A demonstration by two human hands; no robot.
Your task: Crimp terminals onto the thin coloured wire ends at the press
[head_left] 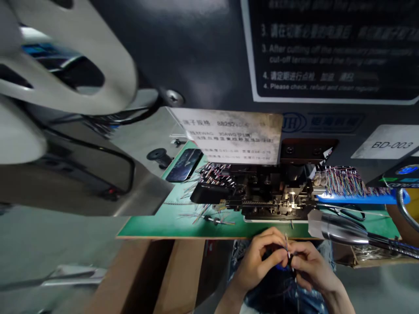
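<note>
Since wires (289,254) look thin, my left hand (266,258) and right hand (310,265) pinch them close together; presumably for control.

The left hand (263,257) is holding a thumb-and-finger pinch, its fingers (271,238) curling inward. The right hand (310,264) is pinching likewise, just beside it. The fingertips (296,262) of both are facing each other. Both bare forearms (228,300) are angling inward from below.
</note>
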